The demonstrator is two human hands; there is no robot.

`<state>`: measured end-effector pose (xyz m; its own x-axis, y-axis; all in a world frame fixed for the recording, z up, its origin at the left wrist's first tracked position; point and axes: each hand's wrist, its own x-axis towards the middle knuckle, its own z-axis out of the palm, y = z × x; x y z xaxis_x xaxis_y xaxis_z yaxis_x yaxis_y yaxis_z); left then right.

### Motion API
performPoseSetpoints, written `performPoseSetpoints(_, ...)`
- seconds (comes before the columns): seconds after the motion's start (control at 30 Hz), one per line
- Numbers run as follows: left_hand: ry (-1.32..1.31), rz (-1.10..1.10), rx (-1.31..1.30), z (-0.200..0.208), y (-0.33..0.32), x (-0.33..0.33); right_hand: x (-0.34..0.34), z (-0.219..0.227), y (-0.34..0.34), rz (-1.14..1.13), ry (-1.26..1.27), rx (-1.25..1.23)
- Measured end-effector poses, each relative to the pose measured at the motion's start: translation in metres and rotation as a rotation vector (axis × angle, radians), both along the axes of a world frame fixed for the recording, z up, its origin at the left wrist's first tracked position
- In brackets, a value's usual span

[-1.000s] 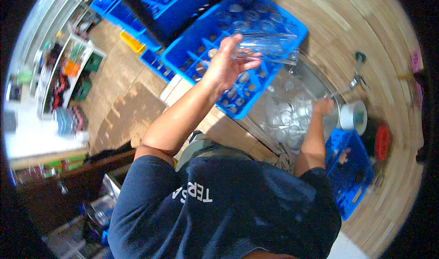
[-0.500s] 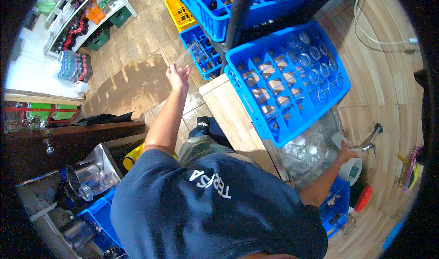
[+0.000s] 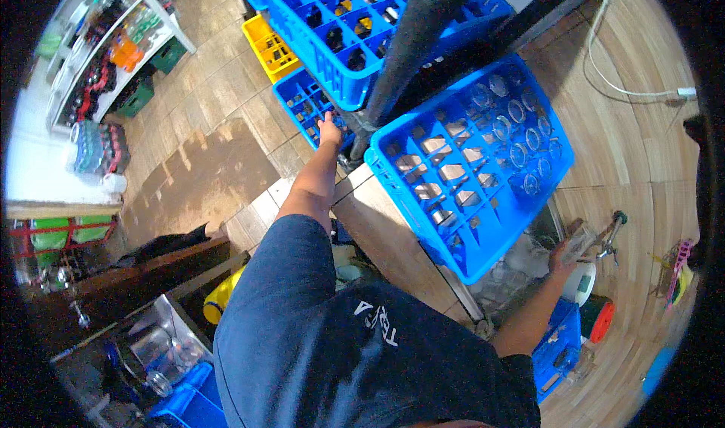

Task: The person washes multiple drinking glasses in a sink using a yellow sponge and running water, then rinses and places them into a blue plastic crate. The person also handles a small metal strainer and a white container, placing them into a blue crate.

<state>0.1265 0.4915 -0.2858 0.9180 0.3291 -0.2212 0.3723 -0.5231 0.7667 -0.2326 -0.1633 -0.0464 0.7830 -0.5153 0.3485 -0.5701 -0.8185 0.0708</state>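
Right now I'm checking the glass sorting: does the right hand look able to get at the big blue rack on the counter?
Probably yes. The right hand holds a glass just beside the big blue rack, with nothing between them.

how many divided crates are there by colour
blue divided crates: 4 in clear view, one of them touched by the left hand
yellow divided crate: 1
total: 5
More blue containers show at the lower edge, but whether they are divided crates cannot be told.

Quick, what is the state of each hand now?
Left hand: reaching to the small blue crate, touching its edge; grip cannot be told.
Right hand: closed around a clear glass.
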Motion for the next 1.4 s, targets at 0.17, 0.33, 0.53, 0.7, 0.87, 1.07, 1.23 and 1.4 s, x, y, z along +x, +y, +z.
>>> performPoseSetpoints(0.17, 0.011, -0.425, 0.245, -0.025, -0.020, 0.011, -0.013, 0.018, -0.027, -0.147, -0.637, 0.859)
performPoseSetpoints(0.33, -0.002, -0.615, 0.306, -0.004, -0.006, 0.004, -0.026, 0.022, -0.043, -0.358, -0.464, 0.521)
performPoseSetpoints(0.53, -0.317, -0.276, -0.393, 0.092, 0.020, -0.038, -0.013, 0.021, -0.004, -0.013, -0.578, 0.435)
performPoseSetpoints(0.7, -0.687, -0.057, -0.274, 0.208, 0.004, -0.101, -0.014, 0.057, 0.030, 0.020, -0.672, 0.741)
performPoseSetpoints(0.87, -1.016, -0.179, -0.147, 0.312, -0.069, -0.154, -0.026, 0.037, 0.002, -0.217, -1.065, 0.767)
performPoseSetpoints(1.07, -1.116, -0.461, -0.290, 0.390, -0.181, -0.203, -0.031, -0.028, -0.011, -0.300, -1.726, 1.931)
performPoseSetpoints(1.23, -0.909, -0.687, -0.613, 0.404, -0.271, -0.221, -0.004, -0.034, -0.011, -0.139, -1.492, 2.423)
performPoseSetpoints(1.4, -0.148, -0.892, -0.814, 0.365, -0.373, -0.224, -0.011, 0.006, -0.010, -0.066, -0.928, 2.326)
